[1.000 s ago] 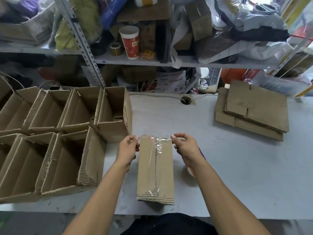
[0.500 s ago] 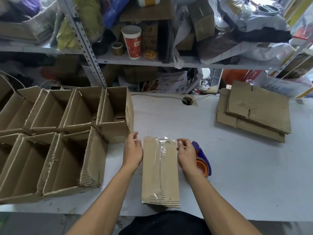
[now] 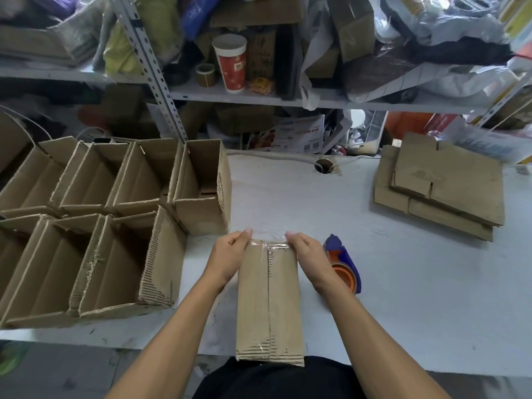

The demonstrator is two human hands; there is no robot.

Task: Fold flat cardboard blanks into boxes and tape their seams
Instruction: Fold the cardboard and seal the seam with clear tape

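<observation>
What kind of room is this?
Probably a packing or shipping workroom: folded open boxes fill the table's left, flat cardboard blanks wait on the right, and a tape dispenser lies nearby.

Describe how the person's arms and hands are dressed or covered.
Both forearms are bare with no sleeves in view. The left hand and the right hand wear no gloves; no rings, watch or bands show. A dark garment covers the torso at the bottom edge.

Seven open boxes [image 3: 198, 194] — one taped box [image 3: 269, 300] — one tape dispenser [image 3: 344, 266].
</observation>
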